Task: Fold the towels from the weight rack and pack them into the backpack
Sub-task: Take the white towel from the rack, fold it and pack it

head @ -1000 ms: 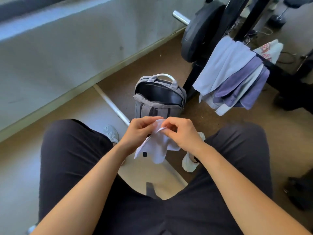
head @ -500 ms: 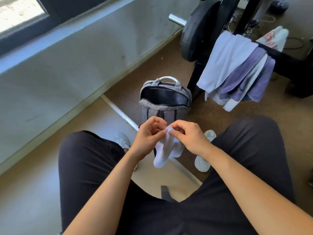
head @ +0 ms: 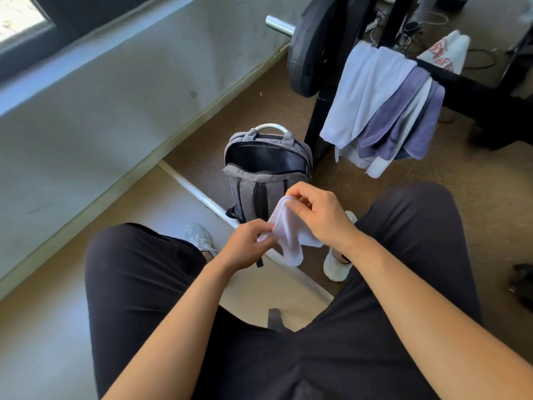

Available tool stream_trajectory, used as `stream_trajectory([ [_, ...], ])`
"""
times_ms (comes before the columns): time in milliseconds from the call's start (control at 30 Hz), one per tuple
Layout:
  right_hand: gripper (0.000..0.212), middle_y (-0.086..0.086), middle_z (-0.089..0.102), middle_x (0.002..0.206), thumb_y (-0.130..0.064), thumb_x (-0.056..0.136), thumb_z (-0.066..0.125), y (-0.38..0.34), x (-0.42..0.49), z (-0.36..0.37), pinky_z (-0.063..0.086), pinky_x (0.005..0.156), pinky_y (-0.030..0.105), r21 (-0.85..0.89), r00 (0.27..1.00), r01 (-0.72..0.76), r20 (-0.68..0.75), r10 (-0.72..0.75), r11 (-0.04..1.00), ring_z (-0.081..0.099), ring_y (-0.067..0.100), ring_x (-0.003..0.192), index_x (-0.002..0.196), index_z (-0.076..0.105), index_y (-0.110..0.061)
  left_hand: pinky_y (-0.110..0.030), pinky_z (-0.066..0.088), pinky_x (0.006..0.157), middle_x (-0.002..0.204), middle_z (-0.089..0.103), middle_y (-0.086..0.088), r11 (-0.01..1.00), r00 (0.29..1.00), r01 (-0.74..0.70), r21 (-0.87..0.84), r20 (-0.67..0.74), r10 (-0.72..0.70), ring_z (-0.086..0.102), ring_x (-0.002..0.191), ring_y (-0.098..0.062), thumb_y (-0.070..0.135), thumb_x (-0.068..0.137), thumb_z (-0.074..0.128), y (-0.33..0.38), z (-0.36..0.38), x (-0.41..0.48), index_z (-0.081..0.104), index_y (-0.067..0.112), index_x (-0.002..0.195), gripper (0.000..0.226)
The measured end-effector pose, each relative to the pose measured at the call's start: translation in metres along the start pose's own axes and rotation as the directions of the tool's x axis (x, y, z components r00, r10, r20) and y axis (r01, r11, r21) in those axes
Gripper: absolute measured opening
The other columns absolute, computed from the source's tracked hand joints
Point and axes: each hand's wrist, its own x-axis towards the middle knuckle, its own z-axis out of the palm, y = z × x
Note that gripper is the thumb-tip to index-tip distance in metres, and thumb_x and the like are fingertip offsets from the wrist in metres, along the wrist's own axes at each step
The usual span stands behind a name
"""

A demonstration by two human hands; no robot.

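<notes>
In the head view, much is cut off or masked. The weight rack (head: 476, 90) runs out of frame at the top and right, so only its black bars and one dark weight plate (head: 308, 47) on a steel bar end (head: 278, 24) show. The towels (head: 380, 108) draped over the rack overlap in white and purple layers, and how many hang there cannot be told. Behind them a white cloth with red print (head: 447, 53) is half hidden by the bar, and the print is too small to read. The backpack (head: 245, 183) stands upright on the brown floor just left of the rack's foot. Its top is unzipped and gaping, and the inside is too dark to show whether anything lies in it. Its lower front is covered by the hands and cloth. The person's dark trousers fill the bottom of the frame, and one pale shoe (head: 334, 264) is partly hidden behind the right wrist. Between the knees, in front of the backpack, a small white towel (head: 288, 235) is held in the air. The left hand (head: 248, 246) pinches its lower left edge, while the right hand (head: 323, 217), higher and nearer the backpack, pinches its top fold with curled fingers. The hands are close together but not touching, and the towel sags below them in a loose lobe.
</notes>
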Motion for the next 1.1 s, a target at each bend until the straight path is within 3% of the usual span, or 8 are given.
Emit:
stream_trajectory([
  [233,0.015,-0.008,0.064,0.090,-0.022,0.105,0.052,0.001,0.010,-0.022,0.045,0.073,0.008,0.066,0.937,-0.024,-0.346,0.045,0.998,0.059,-0.003,0.085,0.108,0.063,-0.012,-0.037,0.037,0.062,0.078,0.061,-0.020,0.938,0.972,0.202,0.281,0.056,-0.226,0.056,0.075,-0.035,0.024,0.099,0.054,-0.022,0.006,0.004,0.059,0.000,0.083,0.029],
  [333,0.014,-0.005,0.063,0.092,-0.020,0.105,0.052,0.011,0.014,-0.033,0.043,0.074,0.010,0.073,0.875,-0.068,-0.474,0.095,0.995,0.057,0.003,0.081,0.106,0.063,-0.011,-0.036,0.029,0.058,0.066,0.045,-0.008,0.945,0.974,0.225,0.239,-0.021,-0.226,0.043,0.067,-0.030,0.023,0.101,0.053,-0.019,0.004,0.002,0.050,0.008,0.073,0.032],
  [533,0.016,-0.004,0.061,0.094,-0.020,0.104,0.050,0.044,0.022,-0.053,0.045,0.075,0.022,0.049,0.807,-0.222,-0.552,0.212,0.974,0.057,0.013,0.087,0.105,0.062,-0.009,-0.030,0.041,0.067,0.071,0.056,0.008,0.994,0.987,0.099,0.037,-0.131,-0.093,0.048,0.067,-0.012,0.020,0.103,0.060,-0.018,-0.039,-0.007,0.073,0.011,0.093,0.019],
  [633,0.018,0.000,0.060,0.090,-0.020,0.104,0.050,0.053,0.027,-0.056,0.039,0.072,0.029,-0.003,0.846,-0.272,-0.478,0.237,0.962,0.055,0.017,0.084,0.103,0.061,-0.007,-0.031,0.045,0.069,0.073,0.062,0.011,0.999,0.980,0.039,-0.027,-0.194,-0.044,0.047,0.064,0.003,0.023,0.099,0.067,-0.021,-0.072,-0.011,0.081,0.024,0.105,0.015],
  [767,0.018,0.000,0.058,0.083,-0.021,0.104,0.051,0.060,0.037,-0.053,0.033,0.068,0.029,-0.099,0.913,-0.306,-0.312,0.262,0.947,0.054,0.020,0.080,0.098,0.061,-0.007,-0.023,0.047,0.067,0.070,0.073,0.014,0.971,0.875,-0.012,-0.238,-0.473,-0.105,0.055,0.066,0.002,0.023,0.088,0.081,-0.017,-0.101,-0.016,0.082,0.041,0.080,0.020],
  [867,0.018,0.002,0.059,0.075,-0.022,0.103,0.053,0.068,0.037,-0.044,0.037,0.063,0.030,-0.112,0.926,-0.346,-0.203,0.319,0.932,0.058,0.026,0.076,0.093,0.060,-0.009,-0.017,0.047,0.065,0.069,0.071,0.011,0.925,0.755,-0.084,-0.371,-0.629,-0.184,0.058,0.065,-0.002,0.021,0.087,0.082,-0.018,-0.100,-0.019,0.081,0.035,0.074,0.019],
  [1000,0.010,0.002,0.060,0.077,-0.017,0.099,0.057,0.063,0.032,-0.037,0.039,0.058,0.025,-0.155,0.934,-0.358,-0.049,0.355,0.921,0.055,0.022,0.075,0.091,0.060,-0.013,-0.021,0.049,0.080,0.090,0.076,0.004,0.920,0.742,-0.089,-0.382,-0.642,-0.195,0.063,0.081,-0.001,0.014,0.098,0.069,-0.029,-0.095,-0.020,0.079,0.015,0.102,0.011],
  [1100,0.010,0.003,0.069,0.077,-0.009,0.085,0.068,0.053,0.023,-0.039,0.050,0.069,0.033,-0.087,0.910,-0.354,0.197,0.364,0.931,0.061,0.017,0.073,0.084,0.068,-0.019,-0.017,0.045,0.073,0.078,0.070,0.017,0.936,0.682,-0.133,-0.326,-0.716,-0.152,0.058,0.071,0.002,0.009,0.100,0.064,-0.032,-0.096,-0.024,0.075,0.011,0.110,0.015],
])
